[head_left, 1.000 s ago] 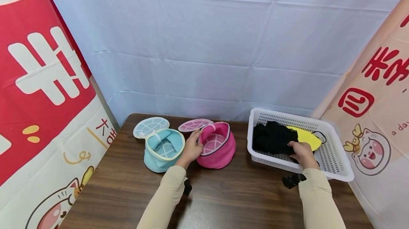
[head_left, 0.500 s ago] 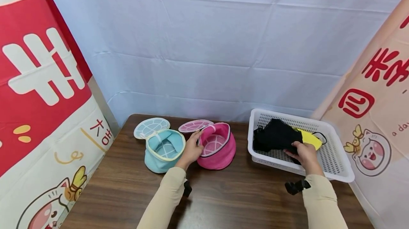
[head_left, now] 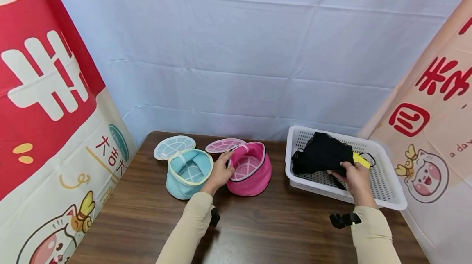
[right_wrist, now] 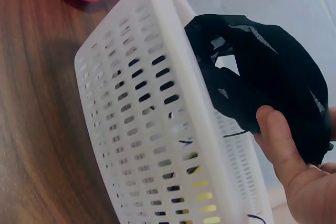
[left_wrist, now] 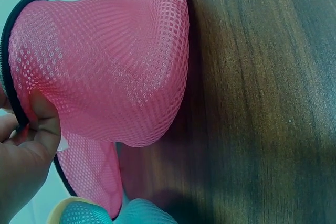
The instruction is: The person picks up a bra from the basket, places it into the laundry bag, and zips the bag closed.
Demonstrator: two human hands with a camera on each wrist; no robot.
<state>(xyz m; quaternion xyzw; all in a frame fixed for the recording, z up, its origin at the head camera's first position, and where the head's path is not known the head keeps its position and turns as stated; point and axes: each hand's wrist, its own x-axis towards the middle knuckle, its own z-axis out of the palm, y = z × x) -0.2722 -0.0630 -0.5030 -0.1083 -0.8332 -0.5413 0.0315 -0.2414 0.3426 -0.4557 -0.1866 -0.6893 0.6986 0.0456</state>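
Observation:
My left hand (head_left: 220,173) pinches the zippered rim of a pink mesh laundry bag (head_left: 254,182), which stands with its round lid folded back. In the left wrist view, thumb and fingers close on the dark zipper edge of the same bag (left_wrist: 115,66). Over at the white basket (head_left: 391,178), my right hand (head_left: 357,179) grips a soft black garment (head_left: 321,152) by its right end. The right wrist view shows the garment (right_wrist: 268,77) bunched above the basket rim, thumb on its near side, with sheer patches showing.
Left of the pink bag stands a light blue mesh laundry bag (head_left: 180,187), its lid (head_left: 175,147) laid back. Something yellow (head_left: 361,160) and thin black cords (head_left: 369,156) lie in the basket. A pale cloth (head_left: 236,51) hangs behind the brown table (head_left: 273,227).
My right hand has lifted the black garment a little and shifted slightly right, covering more of the yellow item. The left hand stays at the pink bag's rim.

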